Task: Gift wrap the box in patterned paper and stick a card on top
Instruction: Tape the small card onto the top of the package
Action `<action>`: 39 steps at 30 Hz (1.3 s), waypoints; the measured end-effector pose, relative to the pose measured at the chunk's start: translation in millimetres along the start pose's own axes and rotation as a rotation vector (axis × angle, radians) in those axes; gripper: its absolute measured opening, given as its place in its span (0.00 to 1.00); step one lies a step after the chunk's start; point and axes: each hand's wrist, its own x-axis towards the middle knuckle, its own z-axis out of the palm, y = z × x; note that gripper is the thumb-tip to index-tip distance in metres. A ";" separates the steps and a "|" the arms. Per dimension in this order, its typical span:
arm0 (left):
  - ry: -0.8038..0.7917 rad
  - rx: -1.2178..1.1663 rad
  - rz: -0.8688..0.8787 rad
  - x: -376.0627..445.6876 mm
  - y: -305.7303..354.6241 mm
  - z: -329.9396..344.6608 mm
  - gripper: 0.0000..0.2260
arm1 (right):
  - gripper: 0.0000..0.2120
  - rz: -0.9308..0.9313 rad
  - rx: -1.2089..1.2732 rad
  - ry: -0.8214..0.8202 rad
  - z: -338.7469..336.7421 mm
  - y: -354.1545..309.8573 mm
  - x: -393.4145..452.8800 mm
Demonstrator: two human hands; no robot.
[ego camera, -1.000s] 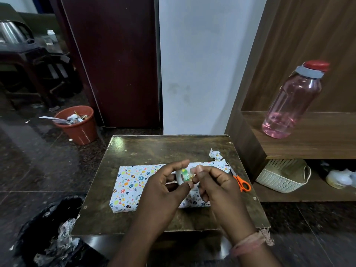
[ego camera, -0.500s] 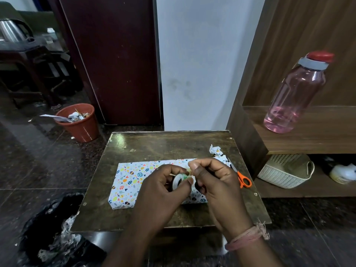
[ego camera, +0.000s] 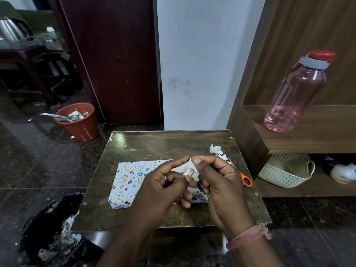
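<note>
Holding a small tape roll [ego camera: 188, 172] between them, the left hand [ego camera: 163, 187] and right hand [ego camera: 221, 182] now sit slightly higher, each grip pinched on it, above the wrapped box [ego camera: 131, 182] lying unmoved on the table [ego camera: 163, 143] beside the scissors [ego camera: 245, 180].

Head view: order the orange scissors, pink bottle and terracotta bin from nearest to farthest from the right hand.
From the right hand:
1. Orange scissors, just to its right on the table.
2. Pink bottle, up on the right shelf.
3. Terracotta bin, far left on the floor.

Head view, forward-down; table [ego camera: 146, 143] close
</note>
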 end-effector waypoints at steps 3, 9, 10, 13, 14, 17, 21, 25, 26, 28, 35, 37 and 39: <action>-0.013 -0.133 -0.027 -0.5 1.3 3.3 0.12 | 0.07 -0.002 -0.014 0.014 0.8 -0.3 -1.3; -0.074 -0.269 -0.087 -0.9 -1.6 4.2 0.16 | 0.08 0.013 -0.022 0.040 2.2 4.5 0.8; -0.070 -0.270 -0.091 -1.0 -1.8 4.8 0.16 | 0.08 0.018 -0.018 0.040 2.2 5.0 1.2; -0.050 -0.261 -0.098 -1.4 -2.9 6.9 0.17 | 0.06 0.003 -0.035 0.051 0.5 6.6 2.3; -0.051 -0.254 -0.097 -1.6 -2.7 7.4 0.17 | 0.06 0.000 -0.046 0.048 0.1 7.1 2.8; -0.064 -0.230 -0.096 -1.8 -1.1 7.8 0.15 | 0.12 0.041 -0.048 0.030 -1.2 7.4 4.9; -0.070 -0.244 -0.095 -3.1 4.4 4.6 0.17 | 0.08 -0.055 -0.297 0.194 -23.3 1.1 19.4; -0.066 -0.248 -0.106 -3.2 5.1 2.2 0.18 | 0.06 -0.200 -0.948 0.365 -62.5 -8.4 27.9; -0.068 -0.245 -0.111 -3.1 4.7 2.5 0.18 | 0.06 -0.175 -1.097 0.379 -69.6 -9.6 27.8; -0.078 -0.247 -0.123 -3.0 3.3 3.3 0.17 | 0.08 -0.075 -1.286 0.394 -81.2 -7.2 28.9; -0.131 -0.258 -0.137 -2.6 2.4 -0.4 0.17 | 0.07 0.070 -1.431 0.433 -87.7 6.2 34.5; -0.129 -0.267 -0.135 -2.5 2.6 -1.6 0.19 | 0.10 0.101 -1.422 0.452 -87.8 4.9 35.4; -0.133 -0.276 -0.140 -2.7 2.9 -1.7 0.19 | 0.13 0.148 -1.406 0.461 -88.3 2.2 35.2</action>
